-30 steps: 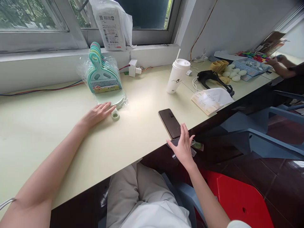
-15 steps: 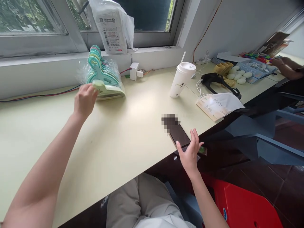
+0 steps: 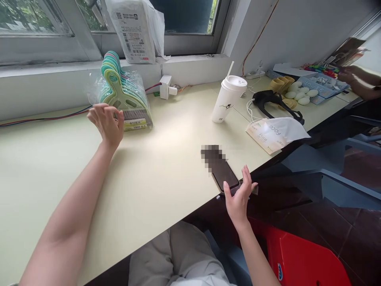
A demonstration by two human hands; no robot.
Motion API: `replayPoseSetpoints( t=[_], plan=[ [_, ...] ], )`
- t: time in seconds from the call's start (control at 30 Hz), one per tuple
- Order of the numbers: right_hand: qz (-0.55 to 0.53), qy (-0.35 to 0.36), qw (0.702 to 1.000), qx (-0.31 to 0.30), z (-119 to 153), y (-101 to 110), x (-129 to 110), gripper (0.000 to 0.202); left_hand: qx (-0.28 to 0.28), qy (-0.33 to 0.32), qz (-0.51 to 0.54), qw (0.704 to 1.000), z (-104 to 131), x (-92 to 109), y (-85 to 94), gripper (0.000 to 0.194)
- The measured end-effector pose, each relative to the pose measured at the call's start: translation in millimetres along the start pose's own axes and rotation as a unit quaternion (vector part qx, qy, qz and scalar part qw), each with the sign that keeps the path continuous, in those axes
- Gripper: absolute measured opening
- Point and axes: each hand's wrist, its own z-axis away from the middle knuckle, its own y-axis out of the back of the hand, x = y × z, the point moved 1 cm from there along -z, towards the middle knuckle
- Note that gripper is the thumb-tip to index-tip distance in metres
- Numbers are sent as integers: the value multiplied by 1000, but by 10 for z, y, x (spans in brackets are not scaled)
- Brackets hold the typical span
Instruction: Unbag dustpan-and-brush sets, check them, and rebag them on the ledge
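Note:
Fingers bent loosely and apart, my left hand (image 3: 107,123) is raised at the lower left of a packed row of pastel plastic pieces (image 3: 117,97). Nothing shows in its grasp; whether it touches the row is unclear. The pieces have looped tops, oval cut-outs and wide bodies, stand in clear wrapping, and have a yellow label low in front. Their exact kind is unclear. My right hand (image 3: 239,196) has its thumb and fingers spread at the table edge, beside the lower end of a phone (image 3: 224,174) with a dark screen. The phone's upper end is blurred by blocks.
A white cup (image 3: 228,99) with a straw stands on the table (image 3: 149,178). Farther right lie a pack of face tissues (image 3: 275,133), a black strap-like item (image 3: 272,105) and pale egg-shaped pieces (image 3: 300,95). A red stool (image 3: 309,258) is beside me. Another person's arm (image 3: 361,81) shows far right.
The pale green front piece, tilted forward at my left hand before, now stands upright against the row. My left hand has come away from it, fingers loosened. My right hand is nearly unchanged.

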Motion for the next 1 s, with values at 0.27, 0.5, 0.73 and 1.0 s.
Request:
replayPoseSetpoints(
  t=[0.27,0.5,0.73,1.0],
  plan=[
    [-35,-12,999,-38,-7,116,21,81,-88,-114,-23,989,522,285,391,16],
    [-48,-25,994,-97,-64,175,-104,97,-74,-20,36,996,762,268,762,33],
    [-57,40,992,-102,227,152,-369,94,5,111,-20,994,742,-244,1028,43],
    [-73,92,983,-140,803,172,-799,88,73,231,16,970,809,-394,1153,49]
  ],
)
